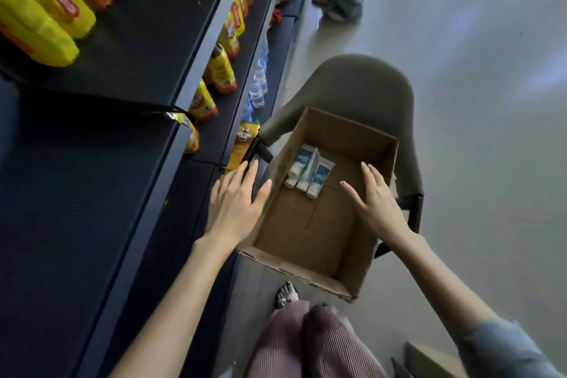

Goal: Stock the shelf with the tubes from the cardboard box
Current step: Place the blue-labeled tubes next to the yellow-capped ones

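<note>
Item: cardboard box [310,224], open-topped, resting on the seat of a grey chair [352,83] beside the shelf [129,40].

Contents: three white-and-blue tubes [308,173], lying side by side on the box floor, tucked against the far left wall with caps toward you.

Left hand [236,202]: fingers spread and straight, holding nothing. It sits just outside the box's left wall, and whether it touches the cardboard cannot be told.

Right hand [376,199]: fingers straight, thumb splayed, holding nothing. It hovers inside the box near the right wall, well apart from the tubes.

Step in hand: judged as the reach-in, or a steadying of the box — no tube is lifted yet.

Next move calls for: bring one hand across to the far left corner and close your fingers round a tube (the outermost looks easiest to free), then carry it left to the dark shelf board. Yellow packets [40,9] occupy the upper tier — pick a spot away from them.
</note>
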A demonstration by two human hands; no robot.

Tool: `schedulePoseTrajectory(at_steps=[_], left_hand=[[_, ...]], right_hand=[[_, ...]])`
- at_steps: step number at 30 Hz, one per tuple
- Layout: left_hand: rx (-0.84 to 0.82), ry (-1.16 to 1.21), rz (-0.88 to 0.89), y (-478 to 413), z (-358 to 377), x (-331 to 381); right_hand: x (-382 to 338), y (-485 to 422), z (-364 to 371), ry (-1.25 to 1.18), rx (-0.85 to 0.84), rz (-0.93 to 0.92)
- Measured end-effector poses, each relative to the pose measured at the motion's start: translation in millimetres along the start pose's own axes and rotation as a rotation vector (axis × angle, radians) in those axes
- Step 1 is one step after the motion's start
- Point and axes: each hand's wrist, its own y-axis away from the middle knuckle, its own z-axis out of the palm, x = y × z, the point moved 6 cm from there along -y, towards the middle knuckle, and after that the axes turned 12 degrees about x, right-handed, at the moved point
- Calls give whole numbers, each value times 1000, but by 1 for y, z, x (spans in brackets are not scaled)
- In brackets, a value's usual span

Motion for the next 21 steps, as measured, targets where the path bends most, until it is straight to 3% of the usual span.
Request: schedulePoseTrajectory(at_steps=[15, 21], left_hand=[[-149, -27, 66, -61, 89, -17], [-115, -57, 79, -79, 111, -19]], right_hand=[[50, -31, 117, -96, -163, 265], [74, -65, 190, -137, -242, 376]])
